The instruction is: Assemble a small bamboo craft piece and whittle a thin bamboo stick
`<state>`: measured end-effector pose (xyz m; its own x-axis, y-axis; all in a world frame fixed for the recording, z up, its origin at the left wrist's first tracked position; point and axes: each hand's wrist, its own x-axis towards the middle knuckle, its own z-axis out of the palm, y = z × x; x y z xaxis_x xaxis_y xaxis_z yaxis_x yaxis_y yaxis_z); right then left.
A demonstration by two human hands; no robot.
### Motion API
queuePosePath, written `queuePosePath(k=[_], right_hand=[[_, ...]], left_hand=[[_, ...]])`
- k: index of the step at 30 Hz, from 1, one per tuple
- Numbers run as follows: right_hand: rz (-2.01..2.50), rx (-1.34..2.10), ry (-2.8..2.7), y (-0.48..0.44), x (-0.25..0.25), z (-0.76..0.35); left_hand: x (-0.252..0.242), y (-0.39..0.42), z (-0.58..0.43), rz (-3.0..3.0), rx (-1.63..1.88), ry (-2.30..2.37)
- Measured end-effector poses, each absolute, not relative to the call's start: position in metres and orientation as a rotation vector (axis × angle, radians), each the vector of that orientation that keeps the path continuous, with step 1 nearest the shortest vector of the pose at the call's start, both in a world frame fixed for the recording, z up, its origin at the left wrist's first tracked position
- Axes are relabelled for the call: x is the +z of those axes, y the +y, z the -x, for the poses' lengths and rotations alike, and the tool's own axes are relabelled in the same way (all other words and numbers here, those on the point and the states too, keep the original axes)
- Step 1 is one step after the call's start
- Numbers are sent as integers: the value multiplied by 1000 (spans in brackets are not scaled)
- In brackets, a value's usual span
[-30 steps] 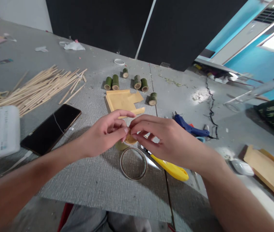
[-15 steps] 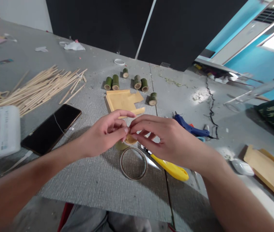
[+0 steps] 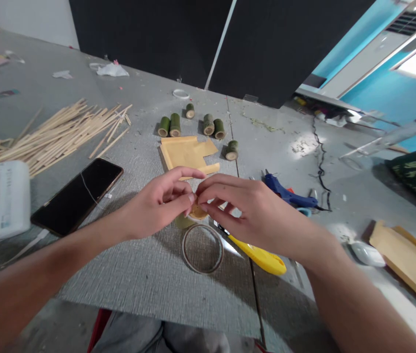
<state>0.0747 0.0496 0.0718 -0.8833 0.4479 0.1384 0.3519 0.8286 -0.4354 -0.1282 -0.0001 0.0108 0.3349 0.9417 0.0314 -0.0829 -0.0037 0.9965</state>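
Note:
My left hand [image 3: 169, 203] and my right hand [image 3: 235, 201] meet at the middle of the table, thumbs and fingertips pinched close together. Whatever small piece they hold is mostly hidden by the fingers. Right under the fingertips stands a short round piece [image 3: 183, 222] with a yellowish-green side and a tan top, partly covered by my hands. In front of it lies a thin ring [image 3: 203, 249], like a nearly used-up tape roll. A utility knife with a yellow handle [image 3: 262, 257] rests beneath my right hand. Beyond my fingers is a cut piece of tan card [image 3: 183, 153].
Several bamboo sections [image 3: 175, 125] stand behind the card. At left are a phone [image 3: 79, 196], a white box [image 3: 0, 203] and a pile of wooden sticks [image 3: 64, 135]. A blue glue gun [image 3: 288, 193] and a folded brown card [image 3: 409, 264] lie at right.

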Motion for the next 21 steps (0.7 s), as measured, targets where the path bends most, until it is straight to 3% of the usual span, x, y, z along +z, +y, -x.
queuePosePath(k=[21], right_hand=[[605, 588, -2754, 50, 70, -76]], left_hand=[[13, -1, 127, -1368, 1013, 942]])
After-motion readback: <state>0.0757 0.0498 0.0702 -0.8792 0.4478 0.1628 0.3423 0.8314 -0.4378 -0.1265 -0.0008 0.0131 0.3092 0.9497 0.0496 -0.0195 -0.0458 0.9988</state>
